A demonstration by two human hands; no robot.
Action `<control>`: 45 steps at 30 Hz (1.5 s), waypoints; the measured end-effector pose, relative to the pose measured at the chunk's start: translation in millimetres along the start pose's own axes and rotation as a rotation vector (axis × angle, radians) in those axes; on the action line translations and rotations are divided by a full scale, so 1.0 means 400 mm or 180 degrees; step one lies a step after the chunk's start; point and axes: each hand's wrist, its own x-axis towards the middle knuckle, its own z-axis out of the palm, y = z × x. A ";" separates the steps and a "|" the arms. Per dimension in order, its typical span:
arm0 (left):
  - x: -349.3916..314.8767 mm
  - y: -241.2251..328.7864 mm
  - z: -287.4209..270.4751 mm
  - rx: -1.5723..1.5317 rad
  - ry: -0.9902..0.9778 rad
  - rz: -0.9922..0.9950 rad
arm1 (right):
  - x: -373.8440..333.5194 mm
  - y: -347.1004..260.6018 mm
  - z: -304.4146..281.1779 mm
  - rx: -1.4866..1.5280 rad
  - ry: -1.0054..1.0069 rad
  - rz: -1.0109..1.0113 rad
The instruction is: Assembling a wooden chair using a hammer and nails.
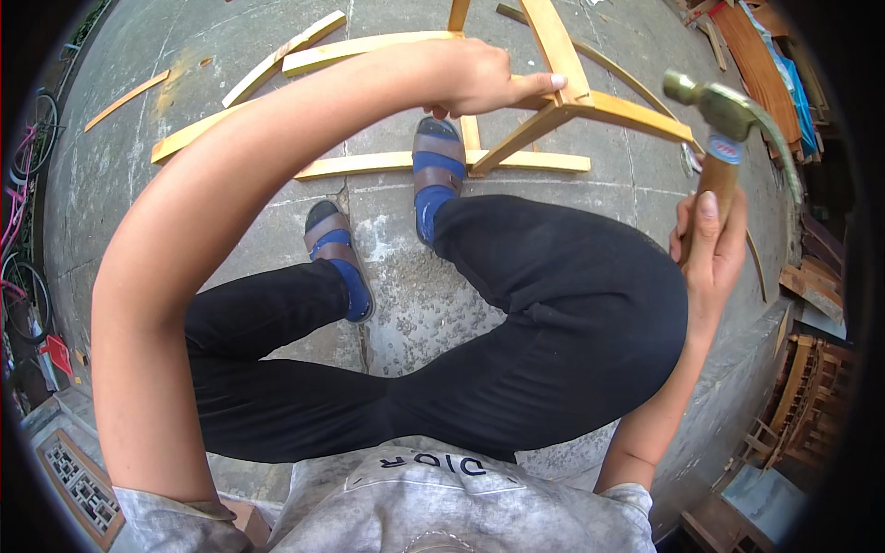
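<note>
My right hand [712,238] is wrapped around the wooden handle of a claw hammer [730,118], raised at the right with its metal head up. My left hand [484,78] grips a rail of a light wooden frame [555,41], its thumb stretched toward the joint where several pieces meet. A small thin point, perhaps a nail, sticks up at that joint; it is too small to be sure. The hammer head is apart from the frame, to its right. My left fingers are partly hidden behind the hand. One sandalled foot [437,157] is beside the frame's lower bar [369,166].
Loose wooden strips [286,57] lie on the concrete floor [387,235] to the left, and a curved strip [622,69] lies beyond the frame. Stacked timber and wooden pieces [807,392] line the right side. Bicycles [32,300] stand at the far left.
</note>
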 end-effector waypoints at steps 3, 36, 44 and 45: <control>0.009 -0.019 0.008 0.0078 -0.0080 0.0076 | 0.003 -0.023 -0.004 0.0371 0.0280 -0.0135; -0.019 -0.012 0.009 0.0817 0.0297 0.0476 | -0.049 0.074 0.090 -0.0206 -0.0300 0.0384; -0.022 -0.028 -0.019 0.0418 0.0588 0.0705 | -0.031 0.066 0.071 -0.0228 -0.0286 0.0521; -0.030 -0.032 -0.018 0.0398 0.0732 0.0864 | -0.027 0.065 0.075 -0.0316 -0.0312 0.0438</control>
